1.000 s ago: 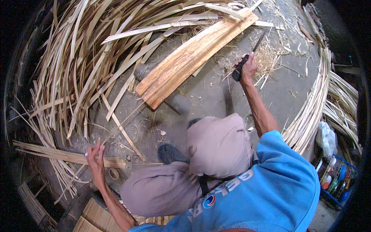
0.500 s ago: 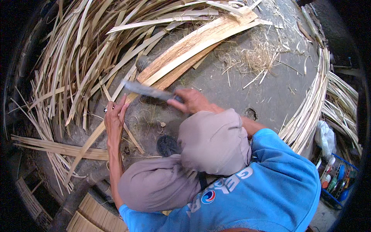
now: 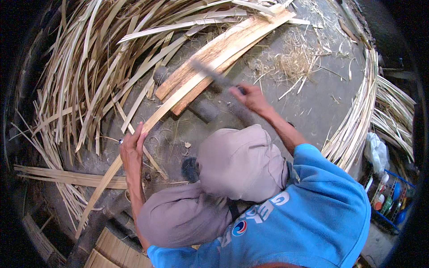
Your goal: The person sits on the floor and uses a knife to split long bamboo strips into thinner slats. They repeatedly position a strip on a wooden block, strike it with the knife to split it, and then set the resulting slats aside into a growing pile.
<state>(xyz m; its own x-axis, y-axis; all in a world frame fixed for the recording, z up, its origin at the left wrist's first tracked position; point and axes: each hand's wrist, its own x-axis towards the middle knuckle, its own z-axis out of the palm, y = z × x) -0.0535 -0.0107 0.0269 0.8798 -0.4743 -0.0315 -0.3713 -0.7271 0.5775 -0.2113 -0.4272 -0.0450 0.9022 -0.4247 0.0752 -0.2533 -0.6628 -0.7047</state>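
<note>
Head view looks down on a long bamboo strip point(image 3: 147, 127) that runs slantwise from low on the person's left, near the floor, up and away toward the upper right, where its far end lies among the wider split slats point(image 3: 223, 53); its long axis follows that diagonal, and it seems propped at this slope so that an edge faces the blade. The left hand point(image 3: 130, 149) wraps its fingers round the strip near mid-length, steadying it, a ring showing on one finger; the right hand point(image 3: 252, 97) is clenched about the handle of a knife point(image 3: 214, 76), whose blurred blade points up and left, over the strip and the slats; whether the blade touches them I cannot tell. Bent knees in grey trousers point(image 3: 241, 163) sit just beneath the hands; a dark round block point(image 3: 203, 109) lies on the concrete floor point(image 3: 313, 102) just beside the strip; thin bamboo slivers point(image 3: 80, 67) fan out to the left, and coiled bundles point(image 3: 357, 116) curve along the right.
</note>
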